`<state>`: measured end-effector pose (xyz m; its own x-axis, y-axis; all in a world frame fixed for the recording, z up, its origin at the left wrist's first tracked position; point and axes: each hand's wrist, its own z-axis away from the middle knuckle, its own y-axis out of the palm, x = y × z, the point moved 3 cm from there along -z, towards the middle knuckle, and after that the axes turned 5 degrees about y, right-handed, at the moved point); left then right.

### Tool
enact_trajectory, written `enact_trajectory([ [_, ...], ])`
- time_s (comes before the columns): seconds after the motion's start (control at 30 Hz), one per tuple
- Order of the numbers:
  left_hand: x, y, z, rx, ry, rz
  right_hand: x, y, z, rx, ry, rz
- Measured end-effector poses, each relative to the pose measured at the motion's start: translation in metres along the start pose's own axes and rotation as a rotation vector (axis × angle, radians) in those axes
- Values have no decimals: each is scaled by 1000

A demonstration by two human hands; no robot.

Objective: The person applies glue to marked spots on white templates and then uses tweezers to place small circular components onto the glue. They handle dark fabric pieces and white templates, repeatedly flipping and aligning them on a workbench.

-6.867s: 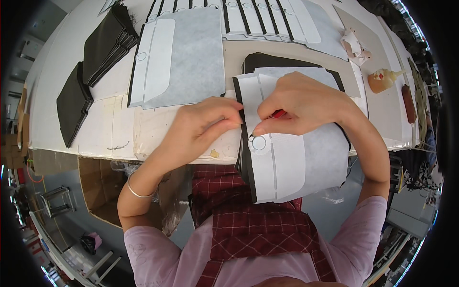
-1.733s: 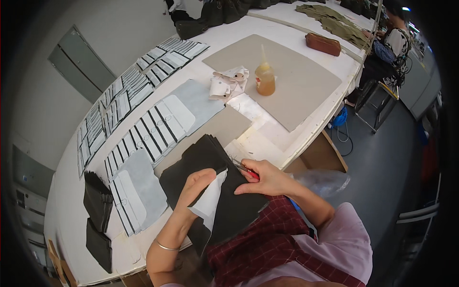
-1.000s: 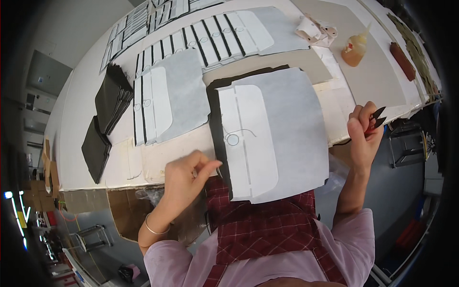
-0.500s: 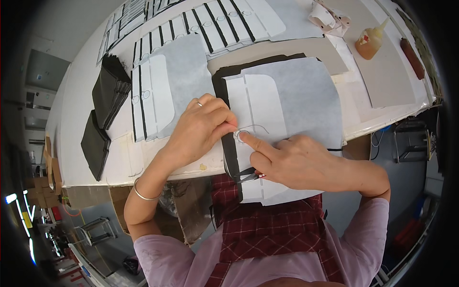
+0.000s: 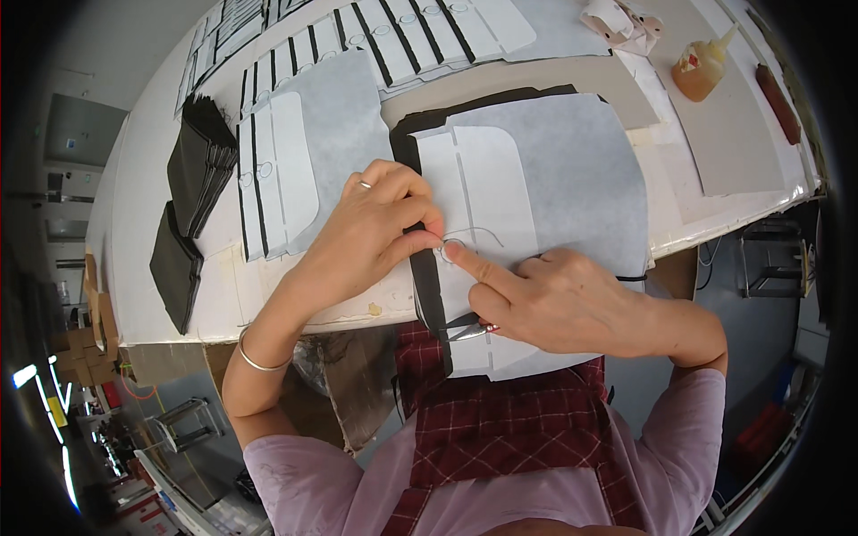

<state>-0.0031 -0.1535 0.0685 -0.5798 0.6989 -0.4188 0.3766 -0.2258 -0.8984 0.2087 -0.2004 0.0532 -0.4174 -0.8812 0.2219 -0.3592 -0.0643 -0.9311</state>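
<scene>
A light grey fabric panel (image 5: 585, 179) with a white patch (image 5: 496, 179) and black edging lies before me, its near end over the table's edge. My left hand (image 5: 380, 223) is closed in a pinch at the patch's left side, on a thin grey cord (image 5: 487, 233) whose loose end curves right. Just beside those fingertips, my right hand (image 5: 559, 299) presses its index finger on a small loop of the cord. Its other fingers are curled around small scissors (image 5: 465, 330), blades pointing left, handles mostly hidden in the palm.
More panels (image 5: 344, 116) with black strips and small loops lie left and farther back. Stacked black folded pieces (image 5: 201, 165) stand at the left. On the right are a squeeze bottle (image 5: 700, 71) of amber liquid, a dark red bar (image 5: 778, 103) and grey board (image 5: 715, 147).
Both hands keep nearly the same hold at the loop. The view has shifted slightly; the left fingers and the cord's end look barely moved.
</scene>
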Motion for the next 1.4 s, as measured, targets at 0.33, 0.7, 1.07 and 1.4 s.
enact_trajectory([
  [0.33,-23,-8,-1,93,6,-225,-1,2,1,-53,12,-29],
  [0.7,-11,10,30,-49,-245,303,-1,2,1,-40,-11,18],
  [1.07,-29,7,5,-133,48,-252,-2,9,7,-144,-91,68],
  [1.4,-11,12,6,-162,-207,147,-3,8,7,-142,-79,33],
])
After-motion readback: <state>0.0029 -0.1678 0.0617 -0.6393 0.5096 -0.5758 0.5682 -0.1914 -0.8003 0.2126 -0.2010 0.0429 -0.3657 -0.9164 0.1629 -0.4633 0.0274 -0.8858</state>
